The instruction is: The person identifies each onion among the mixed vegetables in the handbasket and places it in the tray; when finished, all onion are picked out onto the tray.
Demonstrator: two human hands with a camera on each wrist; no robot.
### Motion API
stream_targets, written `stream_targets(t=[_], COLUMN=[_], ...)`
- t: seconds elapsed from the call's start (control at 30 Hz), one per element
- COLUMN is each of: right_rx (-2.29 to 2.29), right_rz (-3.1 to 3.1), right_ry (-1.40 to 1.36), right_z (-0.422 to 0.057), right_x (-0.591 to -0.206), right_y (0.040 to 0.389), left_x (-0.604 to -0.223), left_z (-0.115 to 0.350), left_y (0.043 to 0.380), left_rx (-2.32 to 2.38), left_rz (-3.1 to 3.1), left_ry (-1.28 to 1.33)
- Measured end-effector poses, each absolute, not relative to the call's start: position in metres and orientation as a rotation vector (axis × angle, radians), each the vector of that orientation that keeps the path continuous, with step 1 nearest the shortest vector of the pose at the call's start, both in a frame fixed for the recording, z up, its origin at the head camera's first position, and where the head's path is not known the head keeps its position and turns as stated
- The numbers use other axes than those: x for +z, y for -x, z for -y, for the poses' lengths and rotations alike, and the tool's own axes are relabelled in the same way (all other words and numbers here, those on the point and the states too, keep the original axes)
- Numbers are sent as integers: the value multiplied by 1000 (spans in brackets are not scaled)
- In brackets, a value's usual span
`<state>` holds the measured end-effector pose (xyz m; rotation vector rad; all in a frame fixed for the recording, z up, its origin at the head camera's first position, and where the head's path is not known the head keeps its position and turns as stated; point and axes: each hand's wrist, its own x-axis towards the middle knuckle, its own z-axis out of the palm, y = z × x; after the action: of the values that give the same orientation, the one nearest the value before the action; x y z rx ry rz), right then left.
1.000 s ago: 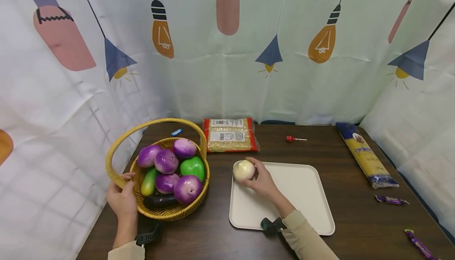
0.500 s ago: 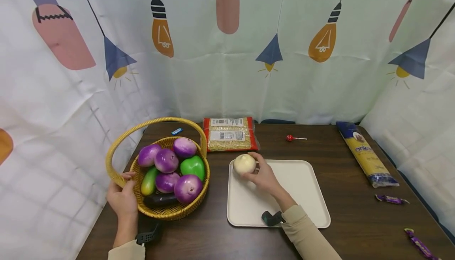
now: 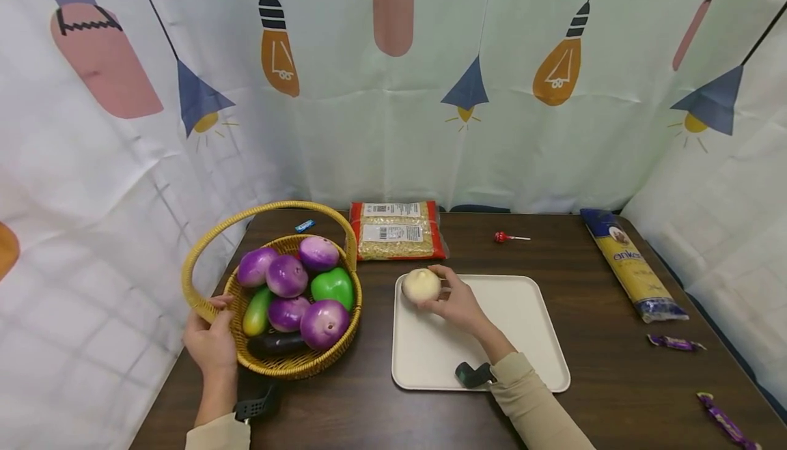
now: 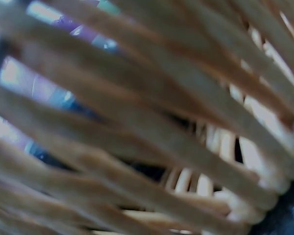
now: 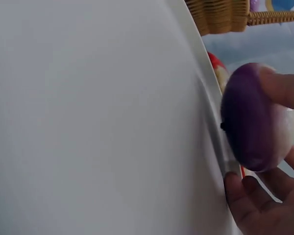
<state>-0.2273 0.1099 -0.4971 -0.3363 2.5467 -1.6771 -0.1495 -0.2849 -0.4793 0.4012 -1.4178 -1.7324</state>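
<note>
My left hand point(image 3: 212, 341) grips the wicker basket point(image 3: 294, 371) at its left side, where the handle meets the rim. Inside are several round purple-and-white turnips point(image 3: 287, 276), a green bell pepper point(image 3: 333, 287), a green-yellow cucumber-like vegetable point(image 3: 257, 312) and a dark eggplant point(image 3: 277, 345). In the left wrist view the woven wall point(image 4: 137, 112) fills the frame, blurred. My right hand point(image 3: 457, 304) holds another turnip point(image 3: 421, 286) between thumb and fingers at the far left corner of the cream tray point(image 3: 424, 361). The right wrist view shows that turnip's purple side point(image 5: 250, 117) near the tray's edge.
Behind the tray lies a red-edged grain bag point(image 3: 396, 231), with a red lollipop point(image 3: 503, 237) to its right. A yellow-blue pasta packet point(image 3: 636, 272) and two purple candies point(image 3: 676, 343) lie along the right side. A small blue candy point(image 3: 305, 226) is behind the basket.
The turnip has turned in my right hand, its cream end now facing up more. The tray has shifted slightly left and away. My left hand and the basket have stayed in place.
</note>
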Motion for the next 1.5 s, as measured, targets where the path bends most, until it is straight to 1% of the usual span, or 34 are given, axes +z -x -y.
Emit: stream_targets(t=[0.13,0.43,0.6,0.7,0.83,0.93,1.17,1.33,1.5], right_rx=[-1589,-1602,-1537,-1617,-1775,-1786,-1478,-1309,-1256], right_rz=[-2616,-2589,-2670,-2692,-2560,-2444,-2560,-2698,-2760], right_ry=[429,453,447,469,618,773,1039,1167,1167], right_z=[-104,-100,-103,-97,-72,-45,14,33,41], right_x=[-499,-498,-482,-466,-449,-446,-452,-457,-462], right_y=[227,225,222,218,206,193,166,162,163], left_x=[-477,-478,-478,-478,-477,-478,-477,-477,-477], left_z=[283,283,283,283,283,283,282,282,283], left_y=[148,147,147,147,147,147,148,147,147], left_rx=[-1729,-1724,-1713,-1712,-1706,-1707,-1704,-1710,-1700], left_rz=[1418,1436,1456,1459,1456,1449,1442,1445,1454], left_ry=[-400,-407,-428,-435,-432,-425,-411,-413,-423])
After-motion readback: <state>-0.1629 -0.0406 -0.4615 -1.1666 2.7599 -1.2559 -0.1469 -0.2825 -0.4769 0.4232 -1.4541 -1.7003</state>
